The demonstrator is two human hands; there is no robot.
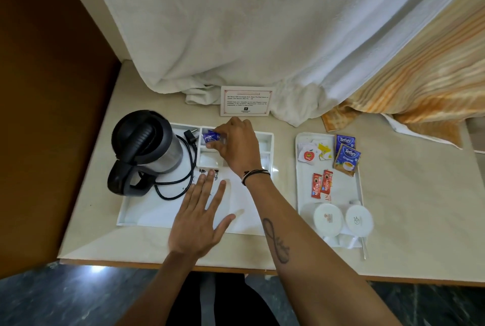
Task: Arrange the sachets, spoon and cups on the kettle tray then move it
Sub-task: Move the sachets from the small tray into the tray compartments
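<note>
The white kettle tray [136, 216] holds a black and steel kettle [147, 150] with its coiled cord. My right hand [236, 146] reaches into the tray's back compartments, pinching a blue sachet [210, 137]. My left hand [202, 216] lies flat and open on the tray's paper liner. To the right, a second white tray [304, 184] carries two blue Tetley sachets [346, 156], two red Nescafe sachets [322, 184], white sugar sachets [311, 152], two upturned white cups [342, 219] and a spoon [363, 245].
A white card [245, 101] stands behind the kettle tray. A white sheet [236, 24] and an orange striped cloth [420, 76] hang down onto the table's back. A brown wall [39, 89] borders the left. The table's front edge [236, 266] is near me.
</note>
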